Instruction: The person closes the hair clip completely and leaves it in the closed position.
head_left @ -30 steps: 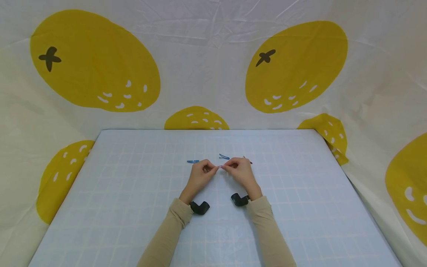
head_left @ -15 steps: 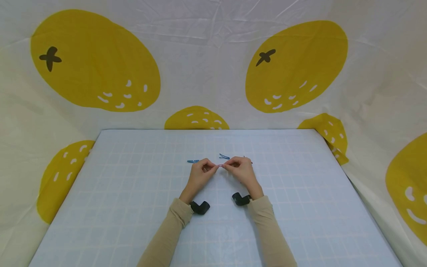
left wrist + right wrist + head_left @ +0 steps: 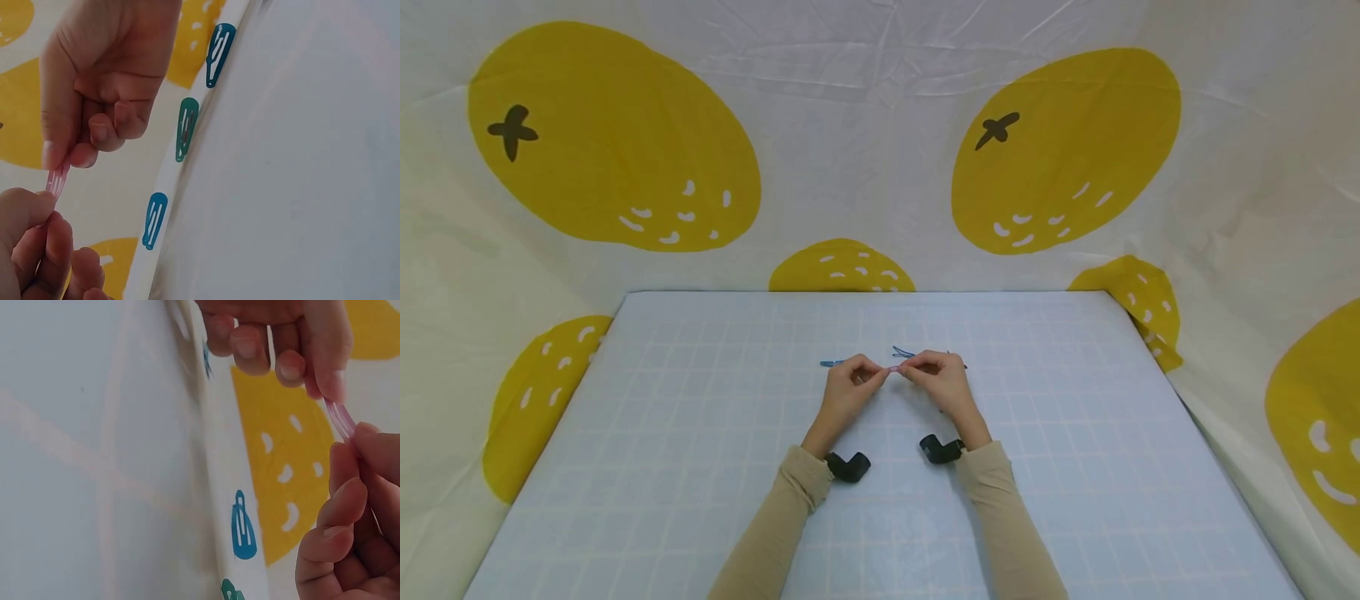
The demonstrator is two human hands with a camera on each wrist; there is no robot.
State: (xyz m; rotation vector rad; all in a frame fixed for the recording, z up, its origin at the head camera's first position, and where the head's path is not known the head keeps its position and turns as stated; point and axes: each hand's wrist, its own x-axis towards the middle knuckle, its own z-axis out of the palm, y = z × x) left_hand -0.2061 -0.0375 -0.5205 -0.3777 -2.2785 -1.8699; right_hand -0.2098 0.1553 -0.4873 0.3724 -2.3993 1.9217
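A small pink snap hair clip [image 3: 893, 369] is stretched between my two hands over the middle of the table. My left hand [image 3: 847, 387] pinches one end between thumb and fingertips, and my right hand [image 3: 942, 383] pinches the other end likewise. The pink clip [image 3: 340, 419] looks bowed in the right wrist view, and its ends are hidden by fingertips. In the left wrist view its slotted middle [image 3: 56, 182] shows between the hands.
Behind the hands lie a blue hair clip [image 3: 831, 363], another blue-looking clip [image 3: 901, 352] with its arms apart, and a dark sliver of a clip [image 3: 966, 366] beside the right hand. A green clip [image 3: 187, 130] shows in the left wrist view. Patterned cloth [image 3: 857, 167] hangs behind the table.
Both hands have risen slightly, keeping their pinch on the pink hair clip. The left hand now covers more of the left blue clip, and the right hand more of the middle one.
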